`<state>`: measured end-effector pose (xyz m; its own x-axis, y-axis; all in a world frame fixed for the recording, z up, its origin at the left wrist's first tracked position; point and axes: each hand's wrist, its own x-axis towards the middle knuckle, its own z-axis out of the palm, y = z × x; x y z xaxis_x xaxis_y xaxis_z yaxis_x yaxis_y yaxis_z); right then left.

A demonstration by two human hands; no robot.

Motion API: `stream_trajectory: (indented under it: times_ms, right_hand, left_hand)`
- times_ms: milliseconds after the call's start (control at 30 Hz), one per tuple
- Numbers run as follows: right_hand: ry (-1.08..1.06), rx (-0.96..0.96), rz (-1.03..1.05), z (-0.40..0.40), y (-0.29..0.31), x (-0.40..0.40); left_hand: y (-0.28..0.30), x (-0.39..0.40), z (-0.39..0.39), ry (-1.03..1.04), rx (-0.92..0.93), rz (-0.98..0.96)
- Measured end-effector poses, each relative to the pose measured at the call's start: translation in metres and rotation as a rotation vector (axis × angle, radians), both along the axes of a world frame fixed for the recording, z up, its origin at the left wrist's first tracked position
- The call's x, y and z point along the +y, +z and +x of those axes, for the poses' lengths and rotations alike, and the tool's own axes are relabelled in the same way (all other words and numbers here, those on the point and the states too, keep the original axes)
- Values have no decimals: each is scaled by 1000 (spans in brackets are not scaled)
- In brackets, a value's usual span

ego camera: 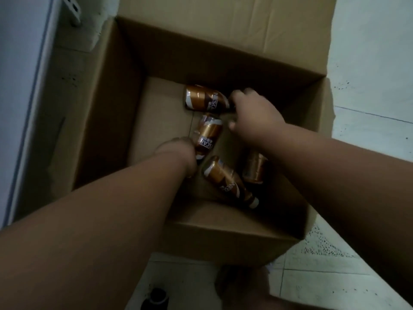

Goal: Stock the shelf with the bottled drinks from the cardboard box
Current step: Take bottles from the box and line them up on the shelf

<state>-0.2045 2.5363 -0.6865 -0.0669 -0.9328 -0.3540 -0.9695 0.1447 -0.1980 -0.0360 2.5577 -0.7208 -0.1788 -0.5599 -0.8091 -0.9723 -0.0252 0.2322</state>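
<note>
Head cam | open brown cardboard box point(107, 121) | right hand point(252, 115) grabbing neck of top gold-brown plastic coffee bottle point(204, 98) | left hand point(178, 151) curled on middle bottle point(207, 133) | tip: grip bodies, lift straight up

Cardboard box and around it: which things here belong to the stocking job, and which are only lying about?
Belong to the job:
- cardboard box
- four bottled drinks lying in it, e.g.
- left hand and right hand, reaching for bottles

Lying about:
- dark object on the floor
- white bracket
</note>
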Motion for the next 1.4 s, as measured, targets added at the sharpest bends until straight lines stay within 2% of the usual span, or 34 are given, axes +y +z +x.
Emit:
stream_trajectory:
  times_ms: [133,333,433,500,633,767,933,1100,1267,1400]
  right_hand:
    - [-92,43,138,-2,-44,-13]
    - [-97,259,248,10,-68,-15]
    - [-219,76,324,12,-49,-15]
    - [-221,-4,274,14,-17,-9]
    - [91,76,-12,28,86,7]
    - [228,119,-115,62,201,21]
    - [329,18,-355,153,342,24]
    - [358,-129,-562,263,462,36]
    - [436,-191,-725,338,531,32]
    - [522,-254,-726,388,538,4]
  left_hand:
    - [-21,14,-2,119,70,-75]
    - [-21,17,21,289,143,27]
    - [1,15,34,317,117,-20]
    - [31,11,37,301,82,-70]
    - [122,11,53,239,71,-238]
    - [228,28,99,159,114,-491]
    - [364,60,192,143,103,-888]
    - [484,93,297,211,-10,-1137]
    - [539,103,375,275,-6,-1269]
    - [544,81,417,263,-35,-1234]
